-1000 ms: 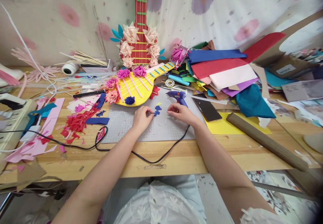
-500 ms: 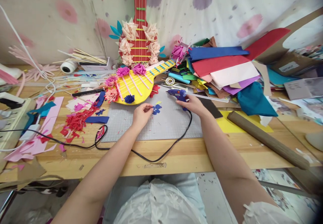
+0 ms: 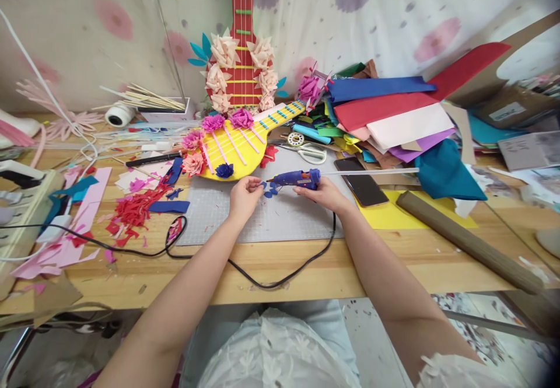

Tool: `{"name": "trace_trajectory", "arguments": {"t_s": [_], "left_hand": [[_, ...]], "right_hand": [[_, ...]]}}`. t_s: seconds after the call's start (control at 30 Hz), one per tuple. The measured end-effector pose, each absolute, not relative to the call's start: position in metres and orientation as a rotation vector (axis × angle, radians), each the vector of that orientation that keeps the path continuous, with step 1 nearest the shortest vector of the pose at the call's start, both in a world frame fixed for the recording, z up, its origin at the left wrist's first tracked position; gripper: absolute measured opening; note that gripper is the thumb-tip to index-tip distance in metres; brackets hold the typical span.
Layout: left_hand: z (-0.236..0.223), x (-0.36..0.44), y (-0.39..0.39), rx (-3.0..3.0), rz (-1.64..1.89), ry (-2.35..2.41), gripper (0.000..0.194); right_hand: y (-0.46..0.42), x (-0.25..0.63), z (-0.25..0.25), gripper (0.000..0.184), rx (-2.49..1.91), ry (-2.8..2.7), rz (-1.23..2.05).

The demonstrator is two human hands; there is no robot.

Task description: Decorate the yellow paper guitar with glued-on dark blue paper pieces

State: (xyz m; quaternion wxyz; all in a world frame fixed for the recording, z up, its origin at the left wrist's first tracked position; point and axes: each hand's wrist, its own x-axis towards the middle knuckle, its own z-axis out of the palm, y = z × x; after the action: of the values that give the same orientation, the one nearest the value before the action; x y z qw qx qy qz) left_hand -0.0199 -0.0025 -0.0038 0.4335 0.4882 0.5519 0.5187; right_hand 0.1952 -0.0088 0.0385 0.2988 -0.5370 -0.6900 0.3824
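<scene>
My left hand (image 3: 245, 197) pinches a small blue paper flower (image 3: 270, 190) above the grey cutting mat (image 3: 210, 224). In my right hand (image 3: 324, 194) is a blue glue gun (image 3: 297, 179), its nozzle pointing left right at the flower's petals; whether it touches them I cannot tell. A long clear glue stick (image 3: 371, 172) sticks out of the gun's back. Just behind lies a yellow paper guitar (image 3: 236, 154) trimmed with pink flowers and one dark blue flower (image 3: 224, 170).
Behind stands a red paper guitar (image 3: 242, 79) with peach flowers. Red paper scraps (image 3: 133, 210) lie left. Scissors (image 3: 312, 153), a black phone (image 3: 362, 182), coloured sheets (image 3: 394, 108) and a brown roll (image 3: 468, 242) are right. The gun's black cord (image 3: 280, 283) loops along the front.
My right hand has turned the glue gun and brought its nozzle left and down to the blue flower. The phone and scissors now show more fully. My left hand has barely moved.
</scene>
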Motion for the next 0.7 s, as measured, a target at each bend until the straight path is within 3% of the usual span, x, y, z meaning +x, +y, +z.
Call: {"name": "trace_trajectory", "arguments": {"t_s": [0.7], "left_hand": [[0.011,-0.02,-0.004,1.065,1.242,1.38,0.011]], "right_hand": [[-0.007,0.193,0.033,0.037,-1.32,-1.911,0.973]]}}
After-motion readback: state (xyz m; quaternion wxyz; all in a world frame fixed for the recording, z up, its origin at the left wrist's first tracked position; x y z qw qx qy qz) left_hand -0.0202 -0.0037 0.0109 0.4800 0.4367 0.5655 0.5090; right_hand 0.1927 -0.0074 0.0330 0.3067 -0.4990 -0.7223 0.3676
